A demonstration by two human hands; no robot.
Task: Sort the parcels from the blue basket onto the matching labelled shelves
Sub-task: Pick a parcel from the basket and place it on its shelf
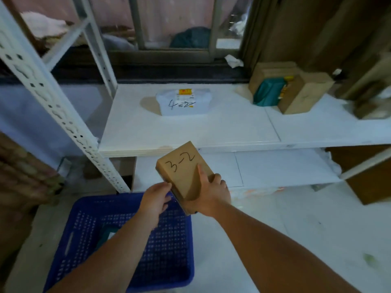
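the cardboard box marked "3-2" [184, 168] is held in the air, over the far right corner of the blue basket [169, 250] and just in front of the white rack. the right hand [211, 193] grips its near end, thumb laid across the written face and fingers wrapped over the right edge. the left hand [155, 199] sits at the box's near left corner with curled fingers touching it; whether it truly pinches or only steadies is unclear.

the box's length runs away from the person, its far end raised toward the front edge of the upper shelf [211, 127]. the lower shelf [275, 168] lies beyond and below that end, slightly to the right, so the right hand is the nearer one to either board.

on the upper shelf, farther back, lies a white bag parcel marked "4-2" [184, 102], which suggests that level may not suit a "3" box. no shelf labels can be read. a teal parcel [108, 231] remains in the basket, so sorting is not yet finished.
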